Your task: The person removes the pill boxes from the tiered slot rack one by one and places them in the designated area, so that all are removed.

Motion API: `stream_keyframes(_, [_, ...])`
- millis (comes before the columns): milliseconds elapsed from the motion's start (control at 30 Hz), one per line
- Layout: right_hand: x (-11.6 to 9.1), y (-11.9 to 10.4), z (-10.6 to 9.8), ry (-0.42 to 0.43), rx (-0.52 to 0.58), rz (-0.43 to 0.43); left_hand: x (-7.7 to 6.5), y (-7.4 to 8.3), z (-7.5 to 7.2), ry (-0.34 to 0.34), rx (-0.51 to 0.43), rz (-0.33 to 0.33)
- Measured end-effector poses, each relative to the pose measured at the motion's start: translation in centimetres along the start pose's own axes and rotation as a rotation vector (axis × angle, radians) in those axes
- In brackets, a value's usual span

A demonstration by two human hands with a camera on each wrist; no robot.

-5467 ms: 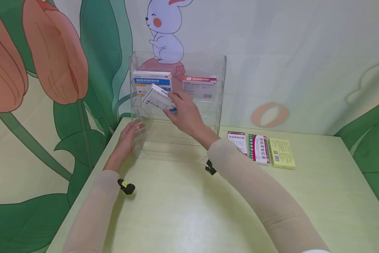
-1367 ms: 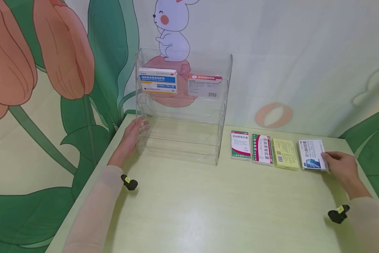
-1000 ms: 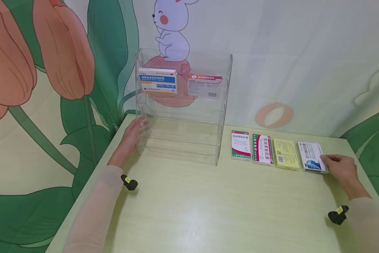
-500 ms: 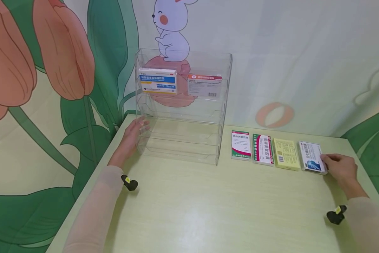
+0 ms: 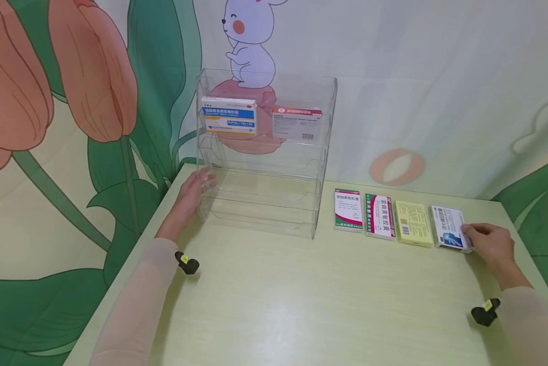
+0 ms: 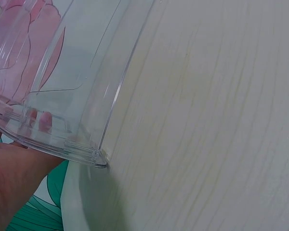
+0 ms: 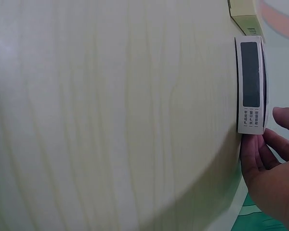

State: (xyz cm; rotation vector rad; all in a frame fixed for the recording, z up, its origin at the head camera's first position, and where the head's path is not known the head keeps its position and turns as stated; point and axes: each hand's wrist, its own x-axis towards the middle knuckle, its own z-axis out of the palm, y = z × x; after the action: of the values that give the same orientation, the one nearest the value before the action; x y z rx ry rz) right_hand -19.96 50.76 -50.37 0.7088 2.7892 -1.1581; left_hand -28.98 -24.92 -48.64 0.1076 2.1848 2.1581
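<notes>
In the head view my left hand [image 5: 192, 190] touches the outer left side of a clear tiered display rack [image 5: 274, 216]. Its fingertips show through the plastic in the left wrist view. At the right, my right hand [image 5: 493, 244] has its fingertips against the right end of a white and blue medicine box [image 5: 448, 227], which lies flat on the table. The right wrist view shows that box's end face [image 7: 250, 86], with fingers beside it and the thumb apart from it. A yellow medicine box [image 5: 413, 223] lies just left of the white one.
Two white, red and green medicine boxes, one nearer the rack [image 5: 348, 209] and one beside the yellow box [image 5: 380, 216], continue the row. In an upper tier stand a blue and white box [image 5: 229, 116] and a pink-topped box [image 5: 296, 124]. A painted wall backs the table [image 5: 274, 295].
The white and blue box, held in front of the rack 5.5 seconds ago, now lies at the row's right end. During the last second it has turned slightly. My left hand stays at the rack.
</notes>
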Motion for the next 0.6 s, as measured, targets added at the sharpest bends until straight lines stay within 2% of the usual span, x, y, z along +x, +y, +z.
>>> stream_keyframes(600, [0.22, 0.25, 0.15, -0.017, 0.003, -0.004, 0.00, 0.05, 0.01, 0.005, -0.020, -0.009])
